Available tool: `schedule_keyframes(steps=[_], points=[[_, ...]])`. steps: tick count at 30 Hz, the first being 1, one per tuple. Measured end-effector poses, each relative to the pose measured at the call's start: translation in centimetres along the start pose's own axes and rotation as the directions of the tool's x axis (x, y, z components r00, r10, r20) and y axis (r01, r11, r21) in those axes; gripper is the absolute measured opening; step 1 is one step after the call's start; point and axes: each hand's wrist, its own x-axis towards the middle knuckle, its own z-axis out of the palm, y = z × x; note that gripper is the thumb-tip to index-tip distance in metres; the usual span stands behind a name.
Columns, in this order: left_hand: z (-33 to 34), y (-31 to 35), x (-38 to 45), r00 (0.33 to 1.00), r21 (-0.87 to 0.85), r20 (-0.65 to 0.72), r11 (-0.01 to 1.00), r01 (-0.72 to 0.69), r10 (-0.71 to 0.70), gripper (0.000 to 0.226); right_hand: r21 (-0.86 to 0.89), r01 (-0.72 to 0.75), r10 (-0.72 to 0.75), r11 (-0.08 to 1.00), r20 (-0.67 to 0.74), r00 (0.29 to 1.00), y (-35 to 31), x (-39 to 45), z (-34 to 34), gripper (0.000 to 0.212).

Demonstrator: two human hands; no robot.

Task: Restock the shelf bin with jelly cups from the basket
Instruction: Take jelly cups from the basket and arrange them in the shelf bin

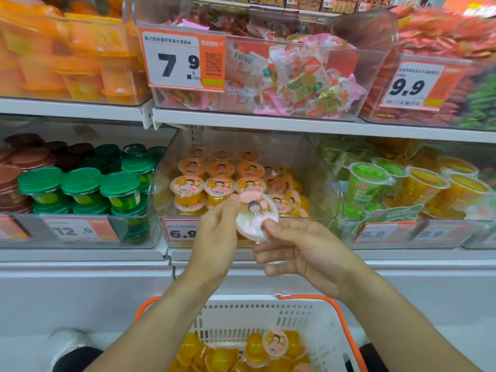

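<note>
- Jelly cup [256,214]: one, round, with a pink cartoon-printed lid turned toward the camera; held up in front of the shelf bin's front wall, between both hands.
- Left hand [217,234]: pinches the cup's left edge, thumb tip at its upper rim.
- Right hand [298,251]: grips the cup's lower right edge with the thumb on the lid; the other fingers are curled below.
- Shelf bin [319,183]: clear plastic, on the lower shelf; holds rows of matching jelly cups stacked at left and centre, with a looser, tilted heap toward the right. A 6.9 price tag [179,232] sits on its front, partly hidden by the left hand.
- Basket [268,315]: white slotted plastic with an orange handle [346,328], low in the frame; contains a pile of orange jelly cups, one with its pink lid facing up.
- Neighbouring bins: green-lidded cups [80,189] to the left, tall green and yellow cups [402,183] to the right.
- Upper shelf: clear bin of wrapped sweets [303,81], tagged 7.9.
</note>
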Motion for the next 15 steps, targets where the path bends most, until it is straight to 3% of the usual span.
schedule_keyframes(steps=[6,11,15], points=[[0.7,-0.1,-0.1,0.999,0.113,0.039,0.994,-0.007,0.003,0.062,-0.004,0.164,-0.161,0.987,-0.189,0.969,0.1,-0.1,-0.1,0.018],[0.7,0.0,0.1,1.000,0.181,-0.030,0.983,-0.004,0.009,0.022,0.116,0.226,-0.175,0.967,-0.340,0.924,-2.2,3.0,-1.1,0.020],[0.6,0.1,0.2,0.998,0.279,-0.060,0.960,0.018,-0.002,0.021,0.173,0.232,-0.113,0.957,-0.512,0.851,-5.4,9.4,-2.5,0.020]])
